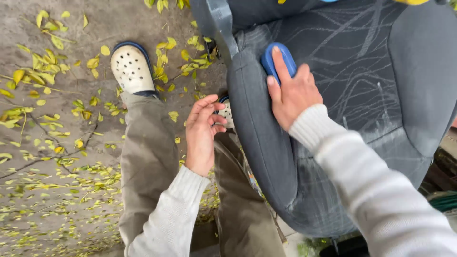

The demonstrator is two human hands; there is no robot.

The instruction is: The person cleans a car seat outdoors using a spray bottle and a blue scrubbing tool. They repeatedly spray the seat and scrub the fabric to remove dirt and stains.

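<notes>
Outdoors, leaf-strewn dirt ground [71, 143], grey car seat [362, 95], right hand [293, 95] pressing blue brush [276, 59].

The right hand [295, 93] presses a brush [278, 61] on the car seat [362, 95]. Left of the seat hovers the left hand [202, 133], above 2 legs; a clog [132, 69] stands on the ground [57, 143] farther left of the seat.

The right hand [293, 93] presses a blue brush [278, 59] against the grey car seat [362, 95], near its left edge. The left hand [202, 133] hangs loosely curled just beside that seat, above leaf-strewn ground [57, 119].
</notes>
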